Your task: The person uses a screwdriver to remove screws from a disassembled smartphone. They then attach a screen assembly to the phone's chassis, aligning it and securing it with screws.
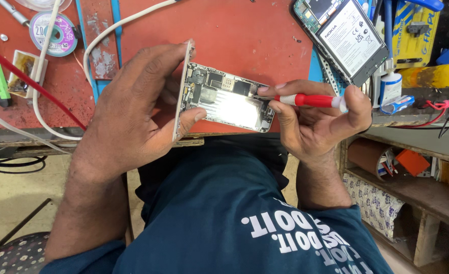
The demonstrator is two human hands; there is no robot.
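Glossy metal phone shield [237, 107], shiny red plastic screwdriver handle [308, 100], scuffed matt mat [234, 35]

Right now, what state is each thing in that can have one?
Opened phone: back off, circuit boards bare, propped on edge.
Left hand: gripping the opened phone's end.
Right hand: closed on the red screwdriver.
Red screwdriver: lying level, tip at the phone's right end.
Second phone: back off, battery showing, lying flat.
Solder wick spool: lying flat, untouched.
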